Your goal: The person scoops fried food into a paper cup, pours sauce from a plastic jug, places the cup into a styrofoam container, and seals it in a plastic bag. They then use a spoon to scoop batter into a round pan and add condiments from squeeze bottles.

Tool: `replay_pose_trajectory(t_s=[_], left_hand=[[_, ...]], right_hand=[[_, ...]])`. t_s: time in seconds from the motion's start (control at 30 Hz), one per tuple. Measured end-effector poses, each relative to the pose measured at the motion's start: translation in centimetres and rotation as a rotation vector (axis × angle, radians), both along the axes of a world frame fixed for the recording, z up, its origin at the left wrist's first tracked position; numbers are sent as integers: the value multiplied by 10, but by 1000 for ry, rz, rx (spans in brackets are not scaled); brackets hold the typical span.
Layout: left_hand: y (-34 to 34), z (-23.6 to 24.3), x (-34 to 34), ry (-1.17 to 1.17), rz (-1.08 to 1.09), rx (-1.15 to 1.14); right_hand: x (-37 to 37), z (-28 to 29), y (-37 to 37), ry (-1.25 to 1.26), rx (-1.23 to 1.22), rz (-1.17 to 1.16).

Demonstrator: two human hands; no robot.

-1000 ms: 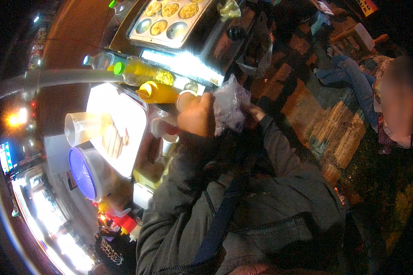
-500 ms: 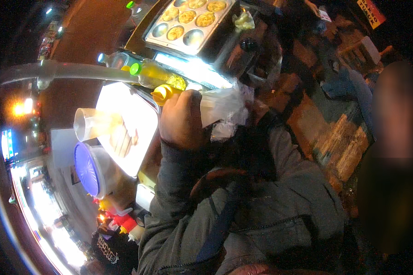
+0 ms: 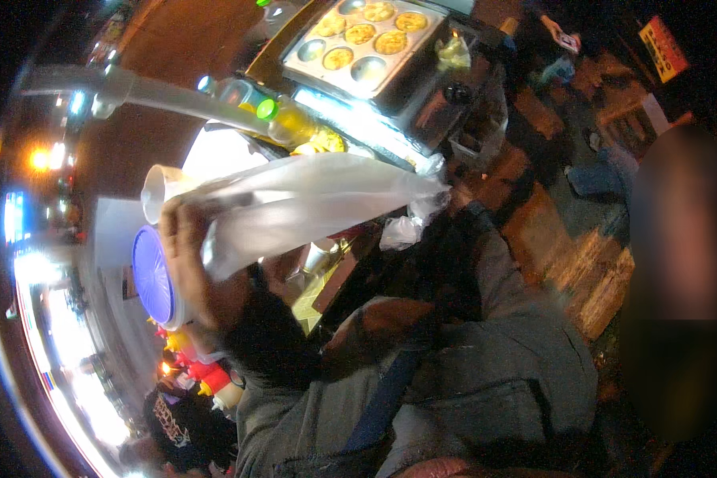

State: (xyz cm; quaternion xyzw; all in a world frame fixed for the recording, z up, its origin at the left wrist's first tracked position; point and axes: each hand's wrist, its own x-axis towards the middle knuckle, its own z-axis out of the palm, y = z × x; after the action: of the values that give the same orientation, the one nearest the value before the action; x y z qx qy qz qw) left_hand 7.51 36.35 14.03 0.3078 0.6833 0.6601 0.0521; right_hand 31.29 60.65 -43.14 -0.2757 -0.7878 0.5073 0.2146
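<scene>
A thin whitish plastic bag (image 3: 311, 191) is stretched across the middle, from the left towards the right. My left hand (image 3: 191, 251) has its fingers closed around the bag's left end, beside a purple-lidded tub (image 3: 153, 275). At the other end the plastic gathers into a crumpled bunch, which my right hand (image 3: 459, 196) grips; its fingers are dim and partly hidden. Beyond the bag lie a green-capped bottle of yellow liquid (image 3: 291, 122) and a pale cup (image 3: 161, 191). The bag covers part of a bright white surface (image 3: 219, 151).
A metal pan with round wells (image 3: 362, 54), several holding yellow food, sits on a cooker (image 3: 430, 103) at the far side. A grey pole (image 3: 175, 97) crosses at upper left. Red and yellow squeeze bottles (image 3: 203, 370) stand at lower left. A person (image 3: 681, 263) is at the right.
My left hand has moved left and nearer to me, drawing the bunched bag out long. My right hand stays at the bunched end. The view has shifted slightly.
</scene>
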Motion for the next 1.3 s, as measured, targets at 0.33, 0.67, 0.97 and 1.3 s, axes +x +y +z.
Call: replay_pose_trajectory(t_s=[0.33,0.67,0.97,1.3], left_hand=[[-137,38,-32,-610,-17,77],[-240,-39,-49,-266,86,162],[-268,-166,107,-153,321,305],[-309,-166,138,-742,804,805]], right_hand=[[-5,380,-33,516,32,-562],[-206,524,-265,238,-219,1097],[-246,491,-400,322,-40,826],[-227,407,-422,41,-458,1052]])
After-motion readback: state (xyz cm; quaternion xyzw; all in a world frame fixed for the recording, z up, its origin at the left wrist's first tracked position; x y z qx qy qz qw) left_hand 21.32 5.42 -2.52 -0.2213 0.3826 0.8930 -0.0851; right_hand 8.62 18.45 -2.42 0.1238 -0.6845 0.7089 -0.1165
